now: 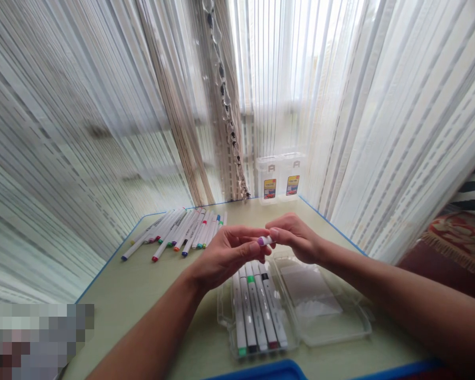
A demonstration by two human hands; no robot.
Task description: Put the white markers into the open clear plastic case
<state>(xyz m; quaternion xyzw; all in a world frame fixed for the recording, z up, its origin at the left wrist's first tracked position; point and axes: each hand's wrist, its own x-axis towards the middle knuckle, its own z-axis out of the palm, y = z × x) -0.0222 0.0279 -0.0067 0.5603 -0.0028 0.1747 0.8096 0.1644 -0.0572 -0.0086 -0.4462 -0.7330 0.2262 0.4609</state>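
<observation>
My left hand (225,256) and my right hand (296,237) meet above the table, both pinching a white marker with a purple cap (264,240) held between them. Only the marker's short end shows between the fingers. Directly below the hands lies an open clear plastic case (324,322) with several markers (257,311) laid side by side in its left half. Its right half, the lid, holds no markers.
A row of loose markers (182,232) lies at the far left of the pale green table (142,295). Two clear plastic boxes with labels (281,178) stand at the back by the sheer curtains (103,132). A blue object (261,372) sits at the near edge.
</observation>
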